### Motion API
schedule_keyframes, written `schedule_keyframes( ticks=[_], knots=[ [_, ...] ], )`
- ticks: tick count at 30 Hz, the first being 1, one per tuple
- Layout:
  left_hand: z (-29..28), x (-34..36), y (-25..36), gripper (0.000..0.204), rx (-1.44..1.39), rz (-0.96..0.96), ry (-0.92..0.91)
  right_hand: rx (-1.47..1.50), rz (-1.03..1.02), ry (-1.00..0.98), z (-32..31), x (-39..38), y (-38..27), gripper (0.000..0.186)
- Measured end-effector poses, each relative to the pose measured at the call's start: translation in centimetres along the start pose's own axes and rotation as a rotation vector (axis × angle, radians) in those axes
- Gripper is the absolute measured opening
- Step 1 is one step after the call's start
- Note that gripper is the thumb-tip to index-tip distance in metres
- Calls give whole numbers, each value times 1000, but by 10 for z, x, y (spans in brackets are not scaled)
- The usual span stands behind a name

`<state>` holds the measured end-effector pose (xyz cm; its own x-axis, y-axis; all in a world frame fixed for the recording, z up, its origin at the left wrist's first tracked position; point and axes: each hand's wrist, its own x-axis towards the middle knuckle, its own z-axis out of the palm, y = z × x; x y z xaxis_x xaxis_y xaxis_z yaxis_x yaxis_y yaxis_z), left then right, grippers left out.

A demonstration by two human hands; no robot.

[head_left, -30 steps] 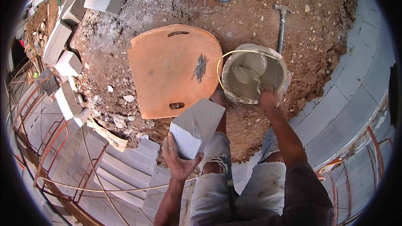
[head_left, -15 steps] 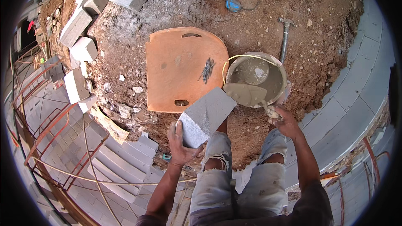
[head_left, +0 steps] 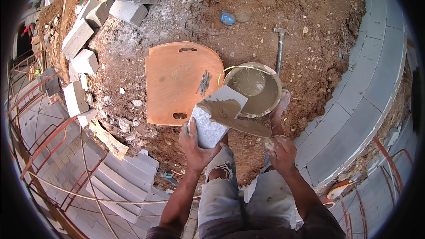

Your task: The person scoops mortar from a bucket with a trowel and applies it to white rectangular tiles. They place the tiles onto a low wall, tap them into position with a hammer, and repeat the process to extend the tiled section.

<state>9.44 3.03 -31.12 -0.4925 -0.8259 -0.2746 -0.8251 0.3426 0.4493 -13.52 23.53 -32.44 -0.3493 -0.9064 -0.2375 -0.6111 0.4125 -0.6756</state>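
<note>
My left hand (head_left: 197, 151) grips the lower left edge of a pale grey block (head_left: 205, 128), holding it tilted above the ground in front of my knees. In my closed right hand (head_left: 283, 152) is the handle of a trowel; its mortar-coated blade (head_left: 251, 128) reaches left onto the block. Wet mortar (head_left: 221, 108) lies across the block's upper face. Just beyond the block stands a round bucket (head_left: 278, 82) with a yellow handle and grey-brown mortar (head_left: 267, 95) inside. The block and blade hide part of the bucket's near side.
An orange plastic panel (head_left: 172, 79) with two slots lies beyond my left hand, a pile of nails (head_left: 204, 83) on it. Past the bucket lie a hammer (head_left: 280, 53) and a blue object (head_left: 227, 18). A curved block wall (head_left: 349, 102) runs right; loose blocks (head_left: 85, 62) and red metal frames (head_left: 48, 144) stand left.
My right hand has brought the trowel out of the bucket and down to the block, where mortar now lies. My left hand keeps its grip on the block. The whole view has shifted slightly.
</note>
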Motion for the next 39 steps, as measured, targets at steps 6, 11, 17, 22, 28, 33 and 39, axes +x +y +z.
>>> schedule_keyframes(
  ticks=[6,11,17,22,28,33,39],
  knots=[
    [8,-9,2,120,60,-8,-42,-111,111,-7,24,15,35,52],
    [21,-12,10,117,58,3,-66,-234,108,-48,70,-4,36,58],
    [40,-20,11,116,137,-82,-39,-199,222,-70,35,-41,34,59],
    [39,-25,7,121,132,-133,-92,-382,376,-147,109,22,113,35],
    [28,-37,2,117,148,-85,-78,-677,482,-306,196,81,141,24],
    [30,-43,-18,118,87,-92,-117,-331,526,-674,198,84,145,32],
    [27,-34,-31,120,184,-19,-136,304,475,-421,132,64,174,58]
  ],
)
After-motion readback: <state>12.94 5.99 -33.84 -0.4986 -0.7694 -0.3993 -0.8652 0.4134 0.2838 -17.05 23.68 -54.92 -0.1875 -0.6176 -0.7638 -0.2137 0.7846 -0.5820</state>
